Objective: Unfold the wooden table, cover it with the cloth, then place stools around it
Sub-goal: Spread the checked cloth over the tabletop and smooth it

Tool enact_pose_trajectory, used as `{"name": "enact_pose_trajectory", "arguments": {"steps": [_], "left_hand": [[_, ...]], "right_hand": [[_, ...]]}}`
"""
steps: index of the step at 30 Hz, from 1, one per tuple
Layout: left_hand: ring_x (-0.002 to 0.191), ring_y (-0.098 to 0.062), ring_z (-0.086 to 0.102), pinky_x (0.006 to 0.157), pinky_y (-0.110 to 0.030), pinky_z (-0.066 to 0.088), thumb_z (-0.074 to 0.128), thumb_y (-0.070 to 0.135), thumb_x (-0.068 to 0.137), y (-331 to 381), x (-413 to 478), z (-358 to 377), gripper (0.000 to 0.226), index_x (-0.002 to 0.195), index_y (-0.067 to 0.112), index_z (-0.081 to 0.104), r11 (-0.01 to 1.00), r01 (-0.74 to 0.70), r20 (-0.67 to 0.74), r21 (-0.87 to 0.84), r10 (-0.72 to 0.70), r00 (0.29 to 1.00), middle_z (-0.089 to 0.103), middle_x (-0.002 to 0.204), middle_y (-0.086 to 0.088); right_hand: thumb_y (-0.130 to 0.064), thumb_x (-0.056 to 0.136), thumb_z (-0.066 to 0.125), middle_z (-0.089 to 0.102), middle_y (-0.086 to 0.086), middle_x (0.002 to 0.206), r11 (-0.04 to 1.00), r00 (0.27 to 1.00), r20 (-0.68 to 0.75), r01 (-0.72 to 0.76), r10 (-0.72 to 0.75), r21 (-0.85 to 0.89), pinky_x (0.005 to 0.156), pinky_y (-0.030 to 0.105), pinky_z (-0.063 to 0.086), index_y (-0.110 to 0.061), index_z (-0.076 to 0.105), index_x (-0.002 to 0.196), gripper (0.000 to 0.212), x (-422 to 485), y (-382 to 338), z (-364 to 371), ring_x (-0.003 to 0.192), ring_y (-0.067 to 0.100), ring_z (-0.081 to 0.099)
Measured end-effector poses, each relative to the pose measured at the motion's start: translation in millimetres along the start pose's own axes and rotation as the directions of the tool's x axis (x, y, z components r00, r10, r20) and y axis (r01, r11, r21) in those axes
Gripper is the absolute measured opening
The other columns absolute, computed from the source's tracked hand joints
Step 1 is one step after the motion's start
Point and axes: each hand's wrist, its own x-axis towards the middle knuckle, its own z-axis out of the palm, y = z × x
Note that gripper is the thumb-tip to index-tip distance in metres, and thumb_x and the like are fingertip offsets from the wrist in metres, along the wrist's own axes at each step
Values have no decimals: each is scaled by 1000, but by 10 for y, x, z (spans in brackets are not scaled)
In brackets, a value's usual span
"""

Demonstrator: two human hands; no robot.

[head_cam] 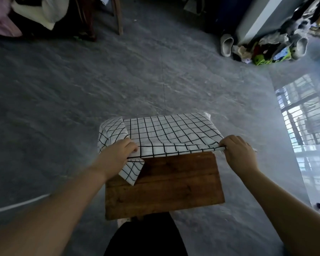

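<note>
While both hands hold the near hem taut, the cloth [170, 132] covers only the far half of the wooden table [174, 185]; the near half is bare board. Table sits low, centre frame, directly ahead of the person. Left hand [116, 154]: fingers curled, pinching the hem at the left side, one loose corner flap folded down onto the wood just below it. Right hand [238, 151]: fingers curled round the hem at the right corner, just past the table's right edge. Cloth's far-left corner spills over the left edge; the far edge looks roughly flush, can't tell the overhang. Cloth is thin white fabric with a black grid, rippled between the hands. Tabletop is a dark brown rectangle of planks, grain and one seam visible, edges square. Floor [118, 80] is grey, stone-textured, glossy on the right with a window reflection [307, 117]. Open floor to the left, the far side and the right of the table. White line [17, 205] on the floor near left. Far right: grey slipper [226, 44] beside a clutter pile [266, 50] against a wall. Far top: wooden chair leg [119, 17] and heaped fabric [35, 13], both well apart from the table.
</note>
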Motion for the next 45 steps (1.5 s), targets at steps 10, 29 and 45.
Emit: {"name": "enact_pose_trajectory", "arguments": {"steps": [10,29,45], "left_hand": [[88,-12,54,67,-20,41,71,-7,70,-13,-468,861,42,103,17,58,999,4,-51,-44,-6,999,55,99,4],[85,-16,55,62,-17,35,70,-10,65,0,-722,2468,42,100,13,62,985,169,57,-32,-167,984,56,99,-2],[84,-21,56,65,-28,45,62,0,72,83,-605,2563,31,101,10,62,966,168,-234,-195,-212,949,56,98,-6]], "right_hand": [[4,76,60,63,6,96,984,982,92,-173,168,43,68,34,42,-13,64,91,24,-929,-80,712,95,30,56],[-1,79,59,57,3,100,987,949,274,-162,154,5,80,36,43,-14,61,97,22,-1528,287,2160,98,25,52],[-4,73,67,60,2,100,909,977,85,149,-196,388,77,30,46,-13,62,101,30,-1031,-1469,2652,95,22,56]]}}
